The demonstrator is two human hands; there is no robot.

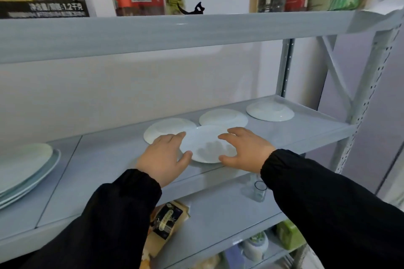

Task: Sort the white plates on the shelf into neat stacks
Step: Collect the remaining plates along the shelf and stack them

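A small white plate (207,145) sits near the front edge of the grey middle shelf (105,159). My left hand (162,156) grips its left rim between thumb and fingers. My right hand (246,148) grips the right rim, its fingers reaching over the plate. Behind it, three more white plates lie apart in a row: one at the left (169,129), one in the middle (223,117), and one upside down at the far right (270,111). The held plate overlaps the near edges of the first two. A stack of larger white plates (21,168) stands at the shelf's far left.
The upper shelf board (175,33) hangs low over the plates and carries packets and bottles. On the lower shelf stand a clear glass (259,190) and a boxed item (167,220). A perforated metal post (367,85) closes the right side.
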